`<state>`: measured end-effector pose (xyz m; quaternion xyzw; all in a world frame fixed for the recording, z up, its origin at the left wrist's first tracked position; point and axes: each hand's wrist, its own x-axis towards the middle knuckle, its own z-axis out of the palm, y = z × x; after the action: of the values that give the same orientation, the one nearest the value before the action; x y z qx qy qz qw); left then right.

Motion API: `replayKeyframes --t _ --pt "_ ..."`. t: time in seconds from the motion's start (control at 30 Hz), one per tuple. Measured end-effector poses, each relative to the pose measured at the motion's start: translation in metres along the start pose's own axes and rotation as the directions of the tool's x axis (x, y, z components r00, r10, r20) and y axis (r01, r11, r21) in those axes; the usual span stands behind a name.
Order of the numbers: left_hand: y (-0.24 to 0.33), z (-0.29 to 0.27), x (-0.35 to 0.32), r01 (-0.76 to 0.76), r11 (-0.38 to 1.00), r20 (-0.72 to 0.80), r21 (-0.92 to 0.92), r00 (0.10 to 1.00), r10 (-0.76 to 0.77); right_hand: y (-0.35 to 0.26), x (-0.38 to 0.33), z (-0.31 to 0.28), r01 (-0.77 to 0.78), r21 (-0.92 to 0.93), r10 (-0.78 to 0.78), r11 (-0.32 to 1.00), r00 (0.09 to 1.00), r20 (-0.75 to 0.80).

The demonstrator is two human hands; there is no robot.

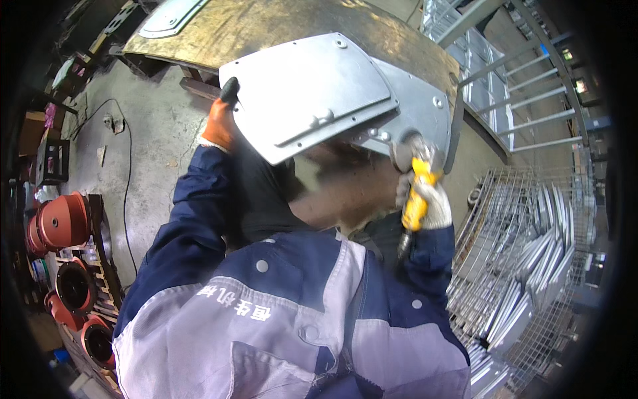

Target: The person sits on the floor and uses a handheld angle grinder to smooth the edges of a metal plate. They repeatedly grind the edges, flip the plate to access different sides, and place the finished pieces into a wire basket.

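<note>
Left hand (221, 120) steadies one metal plate (312, 93); right hand (425, 199) seemingly grips one yellow tool (417, 199).

The left hand (219, 123) has its fingers hidden behind the grey metal plate (312, 93). Below the plate, the grinder's disc (407, 151) is blurred, and the round tabletop (266, 26) above it is cut off by the picture's edge.

The left hand (219, 123), in an orange glove, grips the ten o'clock edge of a grey metal plate (319, 93) tilted over a worn round table (266, 26). The right hand (425, 199), in a pale glove, holds a yellow-handled power tool (417, 193) against the plate's four o'clock edge. Wire racks of metal plates (525, 279) stand at four o'clock; red pots (63, 223) at nine.
</note>
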<state>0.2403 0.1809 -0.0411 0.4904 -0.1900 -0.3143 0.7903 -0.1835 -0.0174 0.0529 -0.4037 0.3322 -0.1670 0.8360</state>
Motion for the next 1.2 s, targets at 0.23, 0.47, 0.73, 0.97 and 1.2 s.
replayKeyframes --t 0.23,0.47,0.73,0.97,1.2 --pt "0.003 0.027 -0.032 -0.278 0.947 -0.1 0.16 0.95 0.295 0.049 -0.074 -0.078 0.045 0.204 -0.038 0.978 0.999 -0.035" --pt "0.079 0.054 -0.046 -0.345 0.787 -0.134 0.511 0.873 0.47 0.063 -0.1 -0.116 0.259 0.368 -0.344 0.893 0.919 0.19" --pt "0.098 0.031 -0.01 -0.459 0.88 -0.331 -0.121 0.855 0.4 0.05 -0.082 -0.124 0.258 0.465 -0.427 0.847 0.85 0.307" --pt "0.096 -0.05 0.149 -0.536 0.844 -0.467 -0.023 0.752 0.465 0.04 -0.081 -0.138 0.177 0.504 -0.383 0.845 0.858 0.342" --pt "0.034 -0.098 0.213 -0.163 0.085 0.042 0.983 0.649 0.76 0.045 -0.081 -0.139 0.227 0.566 -0.485 0.792 0.797 0.359"
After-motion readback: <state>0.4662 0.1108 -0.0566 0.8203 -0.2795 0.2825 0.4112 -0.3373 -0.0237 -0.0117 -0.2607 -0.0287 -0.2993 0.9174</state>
